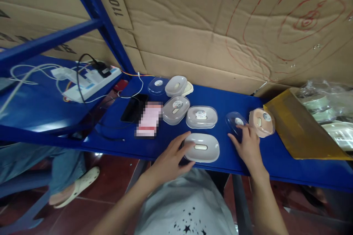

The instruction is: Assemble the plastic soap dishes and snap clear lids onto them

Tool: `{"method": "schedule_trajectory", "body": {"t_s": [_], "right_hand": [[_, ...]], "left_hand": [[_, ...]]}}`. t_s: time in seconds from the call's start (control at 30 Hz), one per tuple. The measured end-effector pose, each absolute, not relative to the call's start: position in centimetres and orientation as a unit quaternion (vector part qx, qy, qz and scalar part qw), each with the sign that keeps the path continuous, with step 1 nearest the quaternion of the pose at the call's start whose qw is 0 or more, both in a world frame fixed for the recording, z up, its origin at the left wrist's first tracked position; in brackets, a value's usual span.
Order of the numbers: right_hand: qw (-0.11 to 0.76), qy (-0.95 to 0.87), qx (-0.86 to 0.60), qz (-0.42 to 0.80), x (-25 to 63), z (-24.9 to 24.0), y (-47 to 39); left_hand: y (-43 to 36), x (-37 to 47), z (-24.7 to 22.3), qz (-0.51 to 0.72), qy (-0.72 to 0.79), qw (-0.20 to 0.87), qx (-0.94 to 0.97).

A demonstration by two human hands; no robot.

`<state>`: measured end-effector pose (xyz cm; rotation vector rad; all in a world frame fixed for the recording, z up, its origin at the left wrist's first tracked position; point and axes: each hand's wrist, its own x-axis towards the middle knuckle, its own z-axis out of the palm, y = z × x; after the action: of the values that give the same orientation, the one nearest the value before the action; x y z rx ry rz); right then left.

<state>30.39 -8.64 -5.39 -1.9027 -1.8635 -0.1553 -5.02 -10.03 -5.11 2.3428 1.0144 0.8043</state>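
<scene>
We are working at a blue table [228,99], where an open carton [289,125] is standing on the right, probably keeping wrapped pieces [317,114] within reach. Nearest us, the grey box [206,154] is lying flat by the front edge; our left hand [173,154] is curving loosely open around its left end, apparently steadying it. Our right hand [249,143] is touching the clear cover [233,120] beside the peach box [267,126]; whether it is gripping, we cannot tell.

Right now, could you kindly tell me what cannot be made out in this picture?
Head view:
Sticker on the clear lid by the right hand: print too small.
Left end of the nearest gray container: behind the left hand.
Cream piece: mostly behind the rear gray container.
Pink item: pixelated.
Brown box: cut off by the right edge.
</scene>
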Motion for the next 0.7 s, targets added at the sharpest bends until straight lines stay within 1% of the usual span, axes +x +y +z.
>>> {"method": "schedule_trajectory", "body": {"t_s": [0.1, 0.17, 0.23, 0.33, 0.43, 0.53, 0.7], "right_hand": [[0.279, -0.645, -0.707, -0.073, 32.8, -6.0, -11.5], [0.294, -0.639, -0.709, -0.055, 34.0, -5.9, -13.1], [0.302, -0.652, -0.695, 0.0, 34.1, -5.3, -14.5], [0.315, -0.703, -0.629, 0.109, 31.8, -4.1, -15.8], [0.285, -0.774, -0.537, 0.176, 27.7, -3.4, -16.0], [0.25, -0.825, -0.476, 0.174, 24.4, -3.1, -15.2], [0.222, -0.861, -0.444, 0.112, 22.9, -2.6, -14.0]], "left_hand": [[-9.9, -5.2, -4.9, 0.271, 0.385, 0.273, 0.839], [-9.8, -5.3, -4.7, 0.265, 0.394, 0.301, 0.827], [-9.7, -5.3, -4.8, 0.272, 0.396, 0.316, 0.818], [-9.7, -5.2, -5.2, 0.29, 0.395, 0.322, 0.81], [-9.7, -5.2, -5.7, 0.297, 0.393, 0.316, 0.811], [-9.6, -5.4, -5.7, 0.297, 0.386, 0.311, 0.816], [-9.6, -5.6, -5.1, 0.287, 0.38, 0.306, 0.824]]}}
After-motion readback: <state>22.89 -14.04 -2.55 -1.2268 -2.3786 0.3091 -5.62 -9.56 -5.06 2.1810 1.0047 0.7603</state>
